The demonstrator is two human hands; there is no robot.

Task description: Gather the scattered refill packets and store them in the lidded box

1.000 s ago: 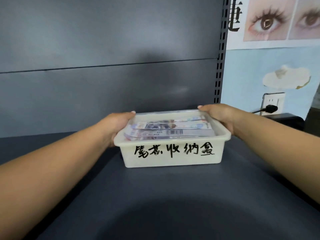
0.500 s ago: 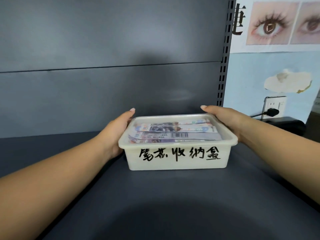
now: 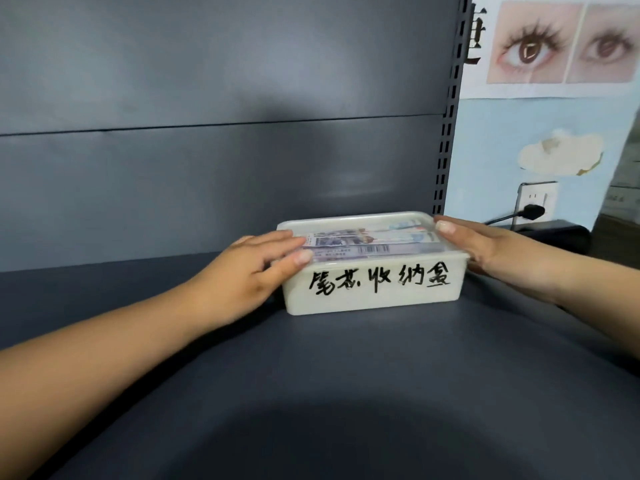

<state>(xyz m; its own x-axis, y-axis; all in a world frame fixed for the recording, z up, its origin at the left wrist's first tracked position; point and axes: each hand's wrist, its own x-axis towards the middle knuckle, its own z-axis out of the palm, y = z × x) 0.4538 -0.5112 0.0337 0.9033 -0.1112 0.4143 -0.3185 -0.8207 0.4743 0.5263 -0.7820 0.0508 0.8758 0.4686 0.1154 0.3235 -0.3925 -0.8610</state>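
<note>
We are looking down at the box [image 3: 372, 289], sitting on the dark shelf [image 3: 346, 393] with its clear lid [image 3: 356, 223] on and black handwriting across its front wall. Through the lid we are seeing the packets [image 3: 367, 242] lying flat inside, stacked one over another, a barcode showing on one of them. Our left hand [image 3: 249, 271] is resting at the box's left end, fingers stretched out straight over the lid's left edge, thumb lying along the front left corner. Our right hand [image 3: 485, 247] is lying against the box's right end, fingers straight and flat along the rim, fingertips reaching the back right corner of the lid. So the box is sitting squarely between both hands, each one touching it. Behind the box the grey back panel [image 3: 207, 168] is rising; right of the box, a wall socket [image 3: 535, 200] is holding a black plug [image 3: 531, 212].
</note>
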